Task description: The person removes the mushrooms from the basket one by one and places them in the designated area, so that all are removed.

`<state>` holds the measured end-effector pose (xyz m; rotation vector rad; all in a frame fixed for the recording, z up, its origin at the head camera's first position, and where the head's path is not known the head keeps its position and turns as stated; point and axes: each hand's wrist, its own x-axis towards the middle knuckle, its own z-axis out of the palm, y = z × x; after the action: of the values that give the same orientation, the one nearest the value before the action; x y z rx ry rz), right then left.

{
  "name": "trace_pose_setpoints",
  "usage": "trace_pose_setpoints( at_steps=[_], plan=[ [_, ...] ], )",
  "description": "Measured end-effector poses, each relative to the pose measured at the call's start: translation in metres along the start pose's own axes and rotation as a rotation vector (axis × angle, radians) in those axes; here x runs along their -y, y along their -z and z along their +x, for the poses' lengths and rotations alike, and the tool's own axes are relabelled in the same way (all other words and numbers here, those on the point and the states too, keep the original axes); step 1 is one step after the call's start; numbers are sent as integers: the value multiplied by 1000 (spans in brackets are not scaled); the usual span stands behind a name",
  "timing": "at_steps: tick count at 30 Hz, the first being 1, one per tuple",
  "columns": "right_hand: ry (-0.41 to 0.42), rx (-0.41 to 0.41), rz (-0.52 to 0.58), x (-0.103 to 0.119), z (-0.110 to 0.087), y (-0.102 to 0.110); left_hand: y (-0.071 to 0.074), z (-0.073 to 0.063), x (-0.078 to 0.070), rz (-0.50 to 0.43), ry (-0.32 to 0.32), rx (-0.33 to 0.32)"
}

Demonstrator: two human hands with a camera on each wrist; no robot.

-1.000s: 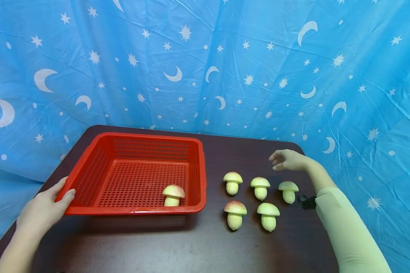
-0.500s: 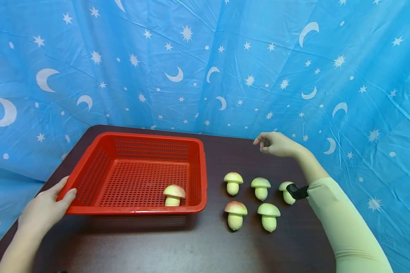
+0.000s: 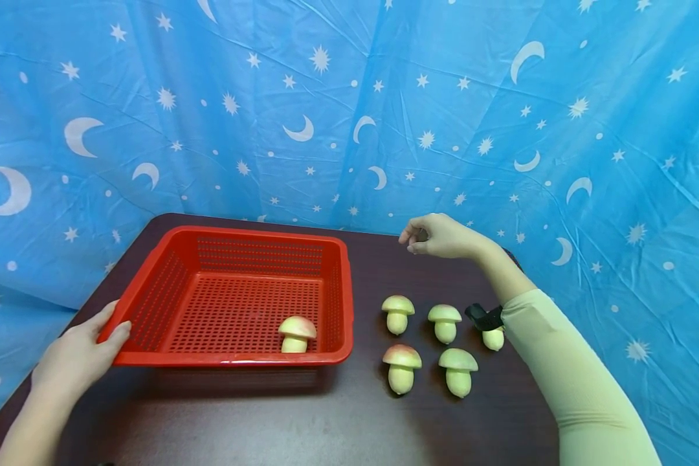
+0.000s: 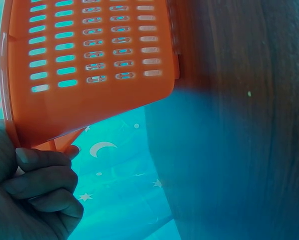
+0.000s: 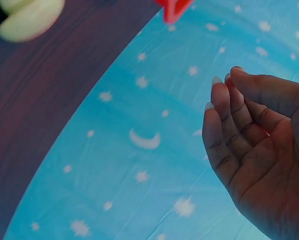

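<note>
My left hand (image 3: pixel 77 353) grips the near left corner of a red plastic basket (image 3: pixel 233 359), thumb over the rim; in the left wrist view the fingers curl below the orange-looking rim. Inside the basket, near its front right, lies one toy mushroom (image 3: pixel 296 333). Right of the basket several pale green and yellow mushrooms lie in two rows, among them a front one with a reddish cap (image 3: pixel 401 369) and a back one (image 3: pixel 398 314). My right hand (image 3: pixel 443 236) hovers beyond the back row, fingers loosely bent and holding nothing. The rightmost mushroom (image 3: pixel 493 338) is partly hidden by the wrist strap.
A dark brown table (image 3: pixel 256 427) carries everything. Behind it and to both sides hangs a blue curtain (image 3: pixel 349 116) with white moons and stars. A black wrist camera (image 3: pixel 483 317) sits on the right forearm.
My right hand has moved left and away over the table's far part, and its wrist camera now covers much of the rightmost mushroom. The left hand and basket stay put.
</note>
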<state>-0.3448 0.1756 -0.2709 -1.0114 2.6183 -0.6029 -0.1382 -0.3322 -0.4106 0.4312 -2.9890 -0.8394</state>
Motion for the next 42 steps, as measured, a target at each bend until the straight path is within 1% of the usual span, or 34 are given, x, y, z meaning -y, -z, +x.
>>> trace_pose_setpoints(
  at_steps=[4, 8, 13, 19, 27, 35, 42],
  plan=[
    [75, 23, -4, 19, 11, -3, 1, 0, 0, -1, 1, 4],
    [112, 44, -18, 36, 20, -6, 0, 0, 0, -4, 3, 6],
    [148, 57, -39, 52, 31, -10, 0, -1, 0, -10, -2, 4],
    [179, 77, -38, 66, 43, -17, 0, -2, -1, -10, 3, 0],
    [228, 147, -62, 81, 60, -28, 0, -2, -2, -5, 3, -5],
    [259, 186, -73, 95, 74, -40, -1, -3, -2, -10, 6, -7],
    [262, 228, -53, 106, 86, -51, 0, -2, -1, -14, 7, -6]
  ],
)
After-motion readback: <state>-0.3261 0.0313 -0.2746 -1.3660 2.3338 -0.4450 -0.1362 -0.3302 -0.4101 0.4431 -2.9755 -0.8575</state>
